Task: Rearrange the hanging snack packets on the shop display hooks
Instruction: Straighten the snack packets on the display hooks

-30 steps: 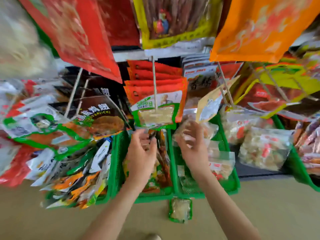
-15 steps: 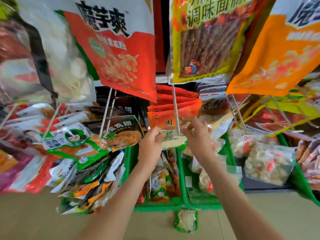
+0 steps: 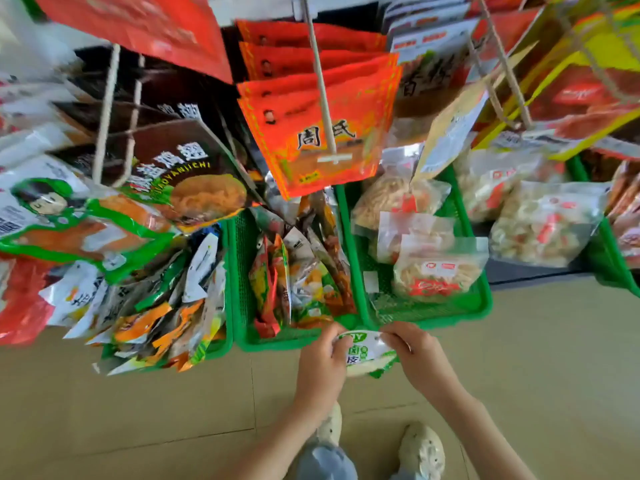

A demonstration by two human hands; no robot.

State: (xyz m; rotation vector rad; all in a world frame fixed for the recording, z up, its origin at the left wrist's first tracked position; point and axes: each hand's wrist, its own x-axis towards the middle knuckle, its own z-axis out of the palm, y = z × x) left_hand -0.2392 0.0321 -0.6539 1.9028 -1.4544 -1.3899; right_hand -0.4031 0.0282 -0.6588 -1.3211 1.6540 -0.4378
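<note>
Both hands grip one small green-and-white packet (image 3: 365, 351) just in front of the near rim of the middle green basket (image 3: 277, 342). The left hand (image 3: 320, 365) pinches its left end and the right hand (image 3: 417, 358) its right end. The packet's long axis runs left to right, along that rim, printed face up. In front of the basket, bare floor (image 3: 138, 410) gives open room on either side of the arms. Two pale shoes (image 3: 420, 450) stand further in front of the basket. Above the basket, one long hook (image 3: 320, 81) slants down, carrying about five orange packets (image 3: 311, 157) with its tip free. Four green baskets show in all. The one touching the basket's right side (image 3: 450, 311) holds three clear bags (image 3: 436, 271).
</note>
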